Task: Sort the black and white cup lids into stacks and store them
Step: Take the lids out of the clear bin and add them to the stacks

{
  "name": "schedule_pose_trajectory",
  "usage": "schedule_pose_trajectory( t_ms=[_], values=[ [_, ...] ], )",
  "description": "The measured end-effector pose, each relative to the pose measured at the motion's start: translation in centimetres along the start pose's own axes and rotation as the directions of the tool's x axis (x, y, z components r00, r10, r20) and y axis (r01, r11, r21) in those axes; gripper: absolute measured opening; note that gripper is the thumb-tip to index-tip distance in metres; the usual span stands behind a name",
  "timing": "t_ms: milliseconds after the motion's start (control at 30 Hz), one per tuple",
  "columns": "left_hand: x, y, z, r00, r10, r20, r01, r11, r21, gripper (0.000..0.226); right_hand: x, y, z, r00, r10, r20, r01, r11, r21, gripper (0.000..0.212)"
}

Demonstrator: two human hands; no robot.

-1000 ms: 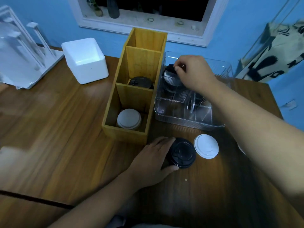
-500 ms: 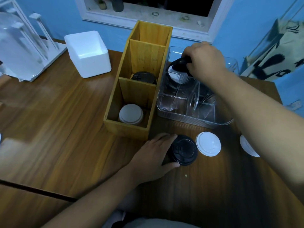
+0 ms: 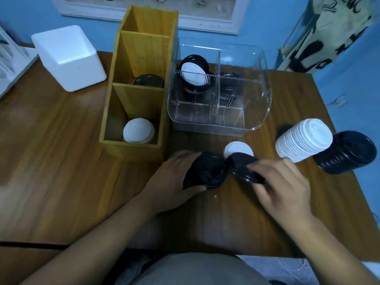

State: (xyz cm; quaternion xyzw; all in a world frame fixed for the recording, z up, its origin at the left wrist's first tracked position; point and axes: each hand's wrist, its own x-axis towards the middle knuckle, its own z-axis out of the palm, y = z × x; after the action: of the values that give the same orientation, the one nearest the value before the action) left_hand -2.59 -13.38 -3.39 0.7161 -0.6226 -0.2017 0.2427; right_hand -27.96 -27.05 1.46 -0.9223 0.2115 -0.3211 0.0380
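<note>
My left hand (image 3: 174, 182) curls round a short stack of black lids (image 3: 209, 171) on the table. Just right of it, my right hand (image 3: 281, 186) pinches a single black lid (image 3: 244, 167), tilted above a white lid (image 3: 236, 148) lying flat. A tall white lid stack (image 3: 302, 140) and a tall black lid stack (image 3: 347, 152) lie on their sides at the right. The clear bin (image 3: 257, 120) holds mixed black lids and one white lid (image 3: 193, 76). The wooden box (image 3: 131, 149) has white lids (image 3: 138, 130) in its front compartment and black lids (image 3: 148, 80) in the middle one.
A white foam box (image 3: 67, 56) stands at the back left, with a white rack partly visible at the left edge. The table's right edge runs close to the lying stacks. A patterned bag hangs at the upper right against the blue wall.
My right hand lifted a black lid out of the clear bin and brought it down beside the black stack. The left hand stayed on that stack. The view shifted, revealing the two long stacks.
</note>
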Motion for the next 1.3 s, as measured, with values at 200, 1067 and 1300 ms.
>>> schedule_pose_trajectory(
  t_ms=[200,1067,1300],
  values=[
    [-0.2,0.2,0.1,0.998,0.061,-0.008,-0.061,0.998,0.023,0.085,-5.2,0.2,0.2,0.977,0.042,0.208,-0.037,0.999,-0.031,0.027],
    [-1.1,0.6,0.1,0.985,0.173,0.009,-0.173,0.985,0.006,0.087,-4.2,1.2,-0.4,0.878,0.322,0.354,-0.428,0.858,0.282,0.069],
    [-1.0,0.4,0.3,0.987,0.161,0.013,-0.162,0.987,0.012,0.088,-3.2,0.9,-0.3,0.897,0.265,0.353,-0.385,0.862,0.330,0.075]
  ],
)
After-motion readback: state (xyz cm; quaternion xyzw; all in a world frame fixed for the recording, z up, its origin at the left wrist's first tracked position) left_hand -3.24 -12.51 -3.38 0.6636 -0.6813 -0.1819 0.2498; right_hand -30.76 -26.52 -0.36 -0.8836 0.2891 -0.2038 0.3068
